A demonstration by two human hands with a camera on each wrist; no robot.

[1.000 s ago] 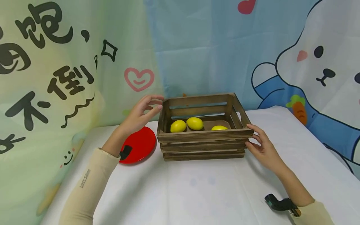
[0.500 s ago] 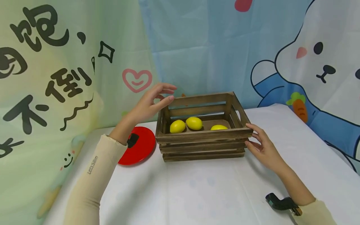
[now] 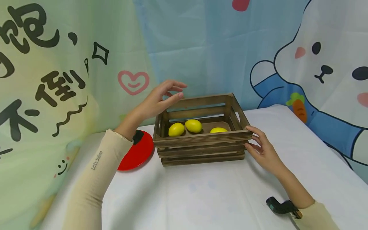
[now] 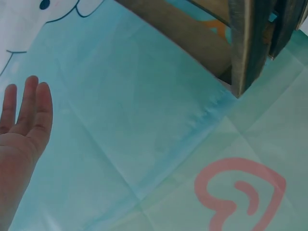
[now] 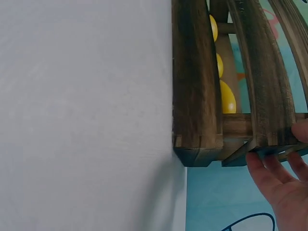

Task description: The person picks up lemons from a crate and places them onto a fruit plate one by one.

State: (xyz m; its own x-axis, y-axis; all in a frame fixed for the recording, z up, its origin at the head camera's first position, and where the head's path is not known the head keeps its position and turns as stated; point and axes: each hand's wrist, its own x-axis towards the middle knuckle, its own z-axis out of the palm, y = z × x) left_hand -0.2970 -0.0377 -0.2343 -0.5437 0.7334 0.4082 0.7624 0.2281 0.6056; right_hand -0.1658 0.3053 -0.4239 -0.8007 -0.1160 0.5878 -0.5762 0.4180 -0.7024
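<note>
A brown slatted wooden crate (image 3: 204, 140) stands on the white-covered table, with yellow lemons inside: two side by side at the left, one lemon (image 3: 176, 129) and another lemon (image 3: 193, 126), and a third lemon (image 3: 218, 130) farther right, partly hidden by the front slat. My right hand (image 3: 263, 153) grips the crate's front right corner, fingertips at the top slat and thumb lower on the corner. Raised over the crate's back left corner, my left hand (image 3: 165, 95) holds nothing, its fingers loosely extended. The left wrist view shows that hand away from the crate's slats (image 4: 192, 43).
Left of the crate lies a round red plate (image 3: 138, 153), partly covered by my left forearm and a black wrist device (image 3: 138, 136). A printed cloth (image 3: 201, 57) hangs behind the table. Another black device (image 3: 280, 206) sits at my right wrist.
My left hand has risen and moved right, from beside the crate's left edge to over its back left corner. The right hand stays at the corner. The whole view has shifted slightly.
</note>
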